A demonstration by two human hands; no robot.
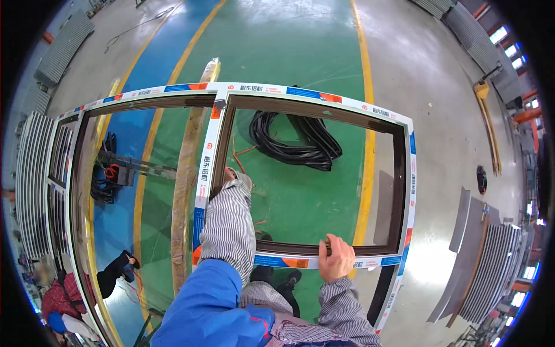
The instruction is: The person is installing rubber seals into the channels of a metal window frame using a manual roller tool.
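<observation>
A large window frame stands before me, its brown metal bars faced with white, blue and orange protective film. My right hand grips the lower bar of its right opening, fingers hooked over the inner edge. Through that same opening my left arm reaches forward in a striped sleeve. Only a little of my left hand shows beside the middle upright; its fingers are hidden. Beyond the opening, a coil of black rubber-like strip lies on the green floor, with a thin orange-red cord near it.
Wrapped long bars lie under the left part of the frame, beside a dark tool-like object with cables. A person in a red checked top is at the lower left. Stacked grey profiles lie at right, others at left.
</observation>
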